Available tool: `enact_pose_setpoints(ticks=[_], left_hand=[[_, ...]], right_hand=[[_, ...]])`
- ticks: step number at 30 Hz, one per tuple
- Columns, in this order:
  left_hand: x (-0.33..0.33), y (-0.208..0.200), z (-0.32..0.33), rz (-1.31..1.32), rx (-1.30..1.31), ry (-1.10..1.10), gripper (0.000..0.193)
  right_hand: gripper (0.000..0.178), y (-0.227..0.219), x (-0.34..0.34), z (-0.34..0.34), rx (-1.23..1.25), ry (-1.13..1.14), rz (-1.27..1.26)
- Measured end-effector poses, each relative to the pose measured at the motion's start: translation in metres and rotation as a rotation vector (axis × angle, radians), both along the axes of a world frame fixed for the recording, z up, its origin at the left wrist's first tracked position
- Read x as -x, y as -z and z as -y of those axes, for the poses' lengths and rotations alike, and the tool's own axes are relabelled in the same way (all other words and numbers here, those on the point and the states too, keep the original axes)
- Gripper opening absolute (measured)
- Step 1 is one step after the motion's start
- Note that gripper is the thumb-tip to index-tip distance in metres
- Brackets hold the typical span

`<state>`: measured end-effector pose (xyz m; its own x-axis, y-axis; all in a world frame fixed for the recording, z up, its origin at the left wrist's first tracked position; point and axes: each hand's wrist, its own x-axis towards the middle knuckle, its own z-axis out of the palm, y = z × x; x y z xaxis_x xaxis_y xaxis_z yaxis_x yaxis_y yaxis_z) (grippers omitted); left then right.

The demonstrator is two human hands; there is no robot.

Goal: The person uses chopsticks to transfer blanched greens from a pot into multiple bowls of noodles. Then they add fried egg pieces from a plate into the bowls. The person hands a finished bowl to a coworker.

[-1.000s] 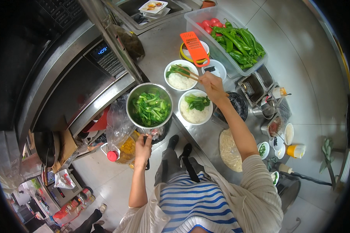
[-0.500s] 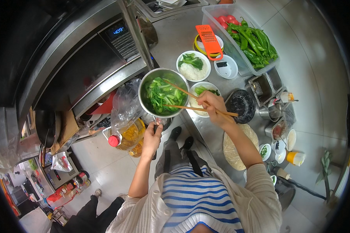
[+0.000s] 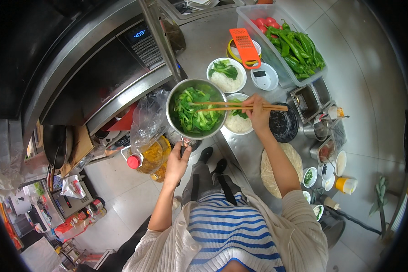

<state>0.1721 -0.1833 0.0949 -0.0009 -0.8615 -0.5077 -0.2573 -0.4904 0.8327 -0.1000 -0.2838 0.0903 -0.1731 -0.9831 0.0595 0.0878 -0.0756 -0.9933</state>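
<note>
Left hand clamps one pot of greens by the counter's left edge! Right hand pinches two chopsticks, two rice bowls alongside.

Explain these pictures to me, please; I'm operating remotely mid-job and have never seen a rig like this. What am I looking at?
There is no machine here: these are a person's two bare hands. Every picture comes from one wide fisheye camera, the left of a pair worn on the head, looking down, so straight edges bend near the rim. Picture left is the person's left.

The left hand grips the handle of a metal pot with leafy greens inside. The right hand holds chopsticks that reach into the pot.

On the metal counter are two white bowls of rice topped with greens, an orange grater, and a clear tub with green peppers.
</note>
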Motion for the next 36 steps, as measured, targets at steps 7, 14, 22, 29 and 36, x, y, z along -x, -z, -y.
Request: enact_pose_setpoints(ticks=[7,14,22,29,36], left_hand=[[0.001,0.001,0.002,0.019,0.029,-0.007,0.019],[0.005,0.001,0.005,-0.036,0.059,0.013,0.010],[0.010,-0.005,0.012,-0.093,-0.051,-0.009,0.010],[0.009,0.003,0.030,-0.203,-0.104,-0.045,0.011],[0.006,0.010,0.050,-0.309,-0.161,-0.082,0.009]], right_hand=[[0.048,-0.004,0.007,-0.009,-0.120,0.245,0.207],[0.048,0.002,0.013,-0.005,-0.281,0.331,0.452],[0.048,0.004,0.020,-0.001,-0.362,0.486,0.652],[0.048,-0.013,0.039,0.012,-0.278,0.399,0.703],[0.048,-0.045,0.061,0.029,-0.136,0.421,0.692]])
